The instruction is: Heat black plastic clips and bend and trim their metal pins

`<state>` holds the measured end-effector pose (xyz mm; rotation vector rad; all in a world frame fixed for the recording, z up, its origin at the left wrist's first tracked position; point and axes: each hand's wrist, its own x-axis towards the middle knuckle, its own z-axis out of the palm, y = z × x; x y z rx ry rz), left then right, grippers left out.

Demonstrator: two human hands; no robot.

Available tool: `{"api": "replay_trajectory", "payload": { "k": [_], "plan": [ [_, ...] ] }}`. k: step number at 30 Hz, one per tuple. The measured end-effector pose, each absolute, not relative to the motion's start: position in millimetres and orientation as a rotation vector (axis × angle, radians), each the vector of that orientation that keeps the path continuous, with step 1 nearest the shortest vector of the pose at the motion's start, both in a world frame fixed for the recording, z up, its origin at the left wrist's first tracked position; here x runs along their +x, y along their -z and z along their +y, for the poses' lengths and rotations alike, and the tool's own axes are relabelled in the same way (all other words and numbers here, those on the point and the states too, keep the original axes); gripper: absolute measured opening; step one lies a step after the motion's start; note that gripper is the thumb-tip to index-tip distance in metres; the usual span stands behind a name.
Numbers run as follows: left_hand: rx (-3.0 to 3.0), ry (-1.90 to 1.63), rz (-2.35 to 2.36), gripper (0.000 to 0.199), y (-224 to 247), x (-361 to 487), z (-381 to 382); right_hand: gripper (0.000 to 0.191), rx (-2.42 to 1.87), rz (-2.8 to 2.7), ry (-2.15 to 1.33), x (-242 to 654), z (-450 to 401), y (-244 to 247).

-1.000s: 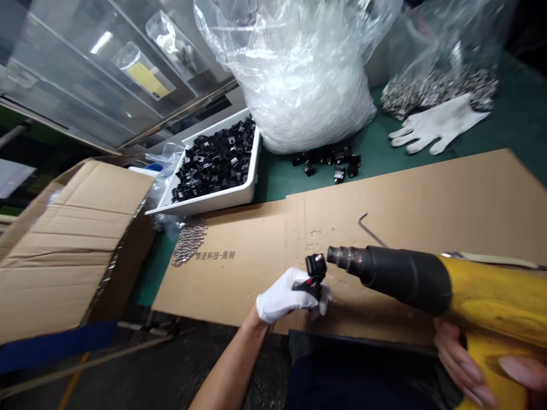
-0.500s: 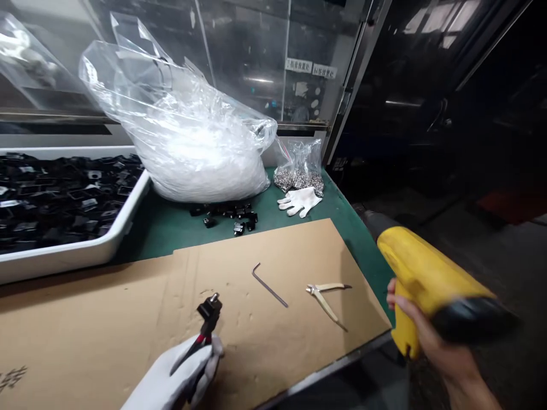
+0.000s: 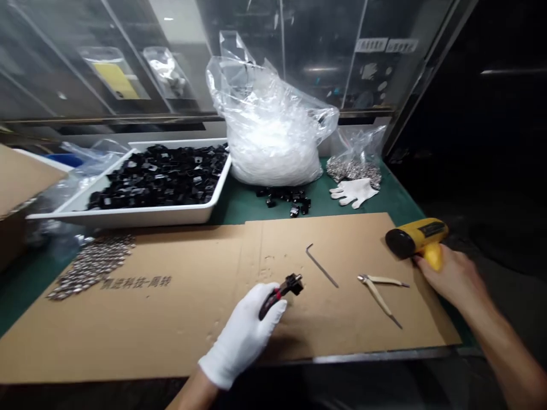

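Note:
My left hand (image 3: 248, 327), in a white glove, is closed around pliers (image 3: 270, 300) with dark, red-marked handles. At the pliers' jaws sits a small black part (image 3: 294, 283) with a metal tip, held above the cardboard. My bare right hand (image 3: 444, 273) grips the handle of a yellow heat gun (image 3: 421, 232) at the cardboard's right edge. The gun's black end faces left; its nozzle cannot be made out. Between the hands, a hex key (image 3: 322, 266) and open, light-handled nippers (image 3: 380, 290) lie on the cardboard (image 3: 192, 336).
A white tray (image 3: 141, 216) full of black parts stands at the back left. Behind the cardboard are a large clear bag (image 3: 273, 131), loose black parts (image 3: 294, 199), bagged metal pieces (image 3: 354, 168) and a white glove (image 3: 354, 192). Metal pieces (image 3: 92, 265) lie at left, beside a carton (image 3: 21, 199).
My view has swung left, bringing the carton and metal pieces into sight. The heat gun has turned, its black end now facing left. My left hand still holds the pliers with the black part.

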<state>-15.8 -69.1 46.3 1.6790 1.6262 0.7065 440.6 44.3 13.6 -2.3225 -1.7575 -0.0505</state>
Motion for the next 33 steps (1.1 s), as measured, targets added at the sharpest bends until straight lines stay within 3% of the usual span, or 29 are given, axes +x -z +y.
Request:
{"api": "replay_trajectory", "payload": {
  "k": [3, 4, 8, 14, 17, 22, 27, 33],
  "plan": [
    [1.801, -0.71, 1.624, 0.031, -43, -16, -73, 0.07, -2.225, -1.701, 0.226, 413, 21, -29],
    [1.842, -0.704, 1.619, 0.03, -41, -18, -74, 0.067, -2.144, -1.722, 0.238, 397, 13, -32],
    [1.987, -0.713, 1.613, 0.026, -25, -28, -75, 0.026, -1.638, -2.151, -0.169, 299, -8, -28],
    [2.124, -0.736, 1.612, 0.016, -6, -40, -69, 0.016, -1.704, -2.241, -0.244, 192, 12, -6],
    [2.119, -0.754, 1.576, 0.016, -6, -41, -67, 0.009, -1.763, -2.216, -0.267, 180, 20, -4],
    [1.935, -0.799, 1.569, 0.023, -17, -43, -69, 0.017, -1.73, -2.112, -0.391, 190, 18, 0],
    [1.8, -0.794, 1.535, 0.042, -23, -45, -73, 0.019, -1.637, -1.874, -0.572, 209, -3, -8],
    [1.784, -0.678, 1.445, 0.056, -30, -42, -73, 0.028, -1.166, -1.698, -0.815, 208, -44, -55]
  ]
}}
